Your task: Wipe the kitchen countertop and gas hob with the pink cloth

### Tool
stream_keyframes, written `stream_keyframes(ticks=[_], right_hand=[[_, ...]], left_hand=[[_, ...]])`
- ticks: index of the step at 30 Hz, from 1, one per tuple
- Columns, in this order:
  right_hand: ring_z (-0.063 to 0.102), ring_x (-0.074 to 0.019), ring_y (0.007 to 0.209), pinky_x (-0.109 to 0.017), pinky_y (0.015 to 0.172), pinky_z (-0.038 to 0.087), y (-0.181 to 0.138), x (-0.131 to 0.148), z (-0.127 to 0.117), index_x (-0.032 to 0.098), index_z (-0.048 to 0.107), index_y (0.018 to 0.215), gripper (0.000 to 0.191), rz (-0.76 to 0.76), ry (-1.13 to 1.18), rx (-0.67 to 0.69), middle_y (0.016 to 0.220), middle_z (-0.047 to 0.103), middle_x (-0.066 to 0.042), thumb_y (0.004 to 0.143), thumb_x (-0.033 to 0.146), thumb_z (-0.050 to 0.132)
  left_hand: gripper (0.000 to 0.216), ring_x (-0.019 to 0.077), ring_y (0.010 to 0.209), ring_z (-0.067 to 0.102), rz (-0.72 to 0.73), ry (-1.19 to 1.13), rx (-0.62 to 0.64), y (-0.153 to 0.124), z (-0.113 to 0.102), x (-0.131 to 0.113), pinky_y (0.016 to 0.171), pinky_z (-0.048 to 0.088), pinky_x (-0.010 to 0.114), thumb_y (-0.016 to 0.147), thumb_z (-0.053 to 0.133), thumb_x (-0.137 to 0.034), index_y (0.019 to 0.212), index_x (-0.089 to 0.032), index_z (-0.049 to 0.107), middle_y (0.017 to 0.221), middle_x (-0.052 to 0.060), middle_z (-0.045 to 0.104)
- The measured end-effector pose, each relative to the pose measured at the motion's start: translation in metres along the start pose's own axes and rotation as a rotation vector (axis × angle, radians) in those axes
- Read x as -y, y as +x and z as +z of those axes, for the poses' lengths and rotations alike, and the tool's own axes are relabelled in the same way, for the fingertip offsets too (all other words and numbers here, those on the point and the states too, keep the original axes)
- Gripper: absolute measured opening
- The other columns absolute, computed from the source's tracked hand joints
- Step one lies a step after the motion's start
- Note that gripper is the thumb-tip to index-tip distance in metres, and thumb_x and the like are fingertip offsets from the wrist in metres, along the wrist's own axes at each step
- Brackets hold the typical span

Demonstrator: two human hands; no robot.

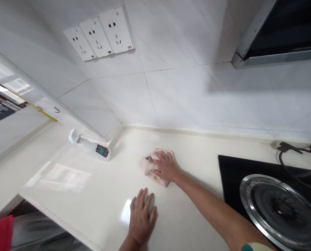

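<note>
A pale pinkish cloth (159, 177) lies bunched on the white countertop (192, 209). My right hand (167, 165) presses down on it, fingers bent over the folds and gripping it against the surface. A small dark mark shows on the cloth near the fingertips. Closer to me, my left hand (142, 214) rests palm down on the countertop with its fingers spread and holds nothing. Left of the cloth, a white spray bottle (89, 146) with a dark label stands near the wall corner.
At the right, a black gas hob (230, 181) with a round metal burner (281, 209) sits in the counter; a dark hose (288, 153) runs behind it. Wall sockets (99, 36) are above. A range hood edge (275, 61) juts out at upper right. Red fabric (0, 233) shows lower left.
</note>
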State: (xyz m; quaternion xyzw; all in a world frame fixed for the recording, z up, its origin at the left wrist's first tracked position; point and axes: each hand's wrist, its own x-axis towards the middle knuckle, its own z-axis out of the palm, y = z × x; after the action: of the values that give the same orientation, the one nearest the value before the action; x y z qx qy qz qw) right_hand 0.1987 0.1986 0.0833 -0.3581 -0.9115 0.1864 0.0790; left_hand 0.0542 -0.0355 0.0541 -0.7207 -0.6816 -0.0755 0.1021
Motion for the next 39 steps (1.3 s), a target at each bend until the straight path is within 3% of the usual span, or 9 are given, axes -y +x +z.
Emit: stream_keyframes(ticks=[9,12,16,19,22,24,26,32,39], right_hand=[[0.012,-0.0384,0.154,-0.061,0.120,0.006,-0.054,-0.131,-0.039,0.021,0.048,0.151,0.065,0.563,-0.090,-0.147,0.170,0.022,-0.014,0.101,0.058,0.032],[0.011,-0.0419,0.153,-0.065,0.118,0.007,-0.069,-0.127,-0.037,0.017,0.047,0.151,0.064,0.683,-0.115,-0.198,0.169,0.021,-0.018,0.101,0.054,0.031],[0.013,-0.0457,0.154,-0.067,0.118,0.006,-0.085,-0.071,-0.010,0.015,0.049,0.151,0.062,0.681,-0.119,-0.215,0.168,0.024,-0.020,0.100,0.050,0.038],[0.017,-0.0415,0.155,-0.062,0.122,0.008,-0.107,-0.024,0.020,0.026,0.053,0.149,0.059,0.542,-0.090,-0.189,0.170,0.027,-0.012,0.096,0.053,0.050],[0.018,-0.0375,0.157,-0.063,0.123,0.013,-0.135,-0.009,0.041,0.032,0.048,0.153,0.059,0.238,0.026,-0.237,0.170,0.027,-0.008,0.098,0.054,0.048],[0.026,-0.0311,0.155,-0.055,0.123,0.026,-0.155,-0.024,0.044,0.030,0.049,0.151,0.054,0.170,0.095,-0.317,0.168,0.032,-0.008,0.102,0.051,0.041],[0.031,-0.0274,0.153,-0.049,0.120,0.034,-0.175,-0.054,0.038,0.026,0.057,0.145,0.051,0.257,0.084,-0.428,0.165,0.038,-0.009,0.104,0.046,0.035],[0.026,-0.0354,0.154,-0.059,0.123,0.020,-0.220,-0.144,0.019,0.020,0.064,0.138,0.053,0.624,-0.270,-0.438,0.161,0.042,-0.015,0.101,0.043,0.033],[0.024,-0.0341,0.155,-0.050,0.124,0.020,-0.219,-0.150,0.028,0.007,0.049,0.151,0.070,0.702,-0.338,-0.386,0.165,0.033,-0.021,0.098,0.049,0.032]], left_hand=[[0.045,0.0294,0.145,0.045,-0.012,-0.033,-0.014,-0.001,0.006,0.001,0.116,0.036,0.048,0.097,0.054,-0.034,0.140,-0.027,0.060,0.155,0.010,0.054],[0.044,0.0294,0.145,0.046,-0.011,-0.032,-0.028,-0.002,0.008,0.002,0.114,0.037,0.049,0.097,0.053,-0.035,0.140,-0.028,0.060,0.155,0.010,0.054],[0.043,0.0298,0.144,0.047,-0.006,-0.003,-0.042,-0.003,0.012,0.003,0.112,0.039,0.050,0.098,0.052,-0.035,0.139,-0.028,0.061,0.154,0.010,0.055],[0.043,0.0300,0.143,0.048,0.002,-0.001,-0.048,-0.003,0.014,0.005,0.111,0.040,0.050,0.098,0.052,-0.036,0.139,-0.029,0.062,0.154,0.010,0.055],[0.043,0.0301,0.143,0.049,-0.007,-0.014,-0.052,-0.003,0.015,0.006,0.111,0.040,0.050,0.097,0.053,-0.037,0.139,-0.030,0.062,0.154,0.009,0.055],[0.043,0.0297,0.143,0.049,-0.012,-0.024,-0.052,-0.002,0.016,0.007,0.111,0.040,0.050,0.098,0.053,-0.036,0.139,-0.031,0.062,0.154,0.008,0.055],[0.042,0.0296,0.143,0.049,-0.013,-0.027,-0.055,-0.002,0.017,0.007,0.111,0.041,0.050,0.098,0.052,-0.036,0.139,-0.031,0.062,0.154,0.008,0.055],[0.042,0.0293,0.141,0.051,-0.030,-0.030,-0.074,-0.003,0.021,0.008,0.109,0.043,0.051,0.098,0.052,-0.037,0.138,-0.032,0.063,0.153,0.008,0.057],[0.043,0.0283,0.141,0.051,-0.047,-0.049,-0.080,-0.005,0.027,0.008,0.111,0.041,0.050,0.097,0.052,-0.035,0.138,-0.033,0.063,0.153,0.008,0.056]])
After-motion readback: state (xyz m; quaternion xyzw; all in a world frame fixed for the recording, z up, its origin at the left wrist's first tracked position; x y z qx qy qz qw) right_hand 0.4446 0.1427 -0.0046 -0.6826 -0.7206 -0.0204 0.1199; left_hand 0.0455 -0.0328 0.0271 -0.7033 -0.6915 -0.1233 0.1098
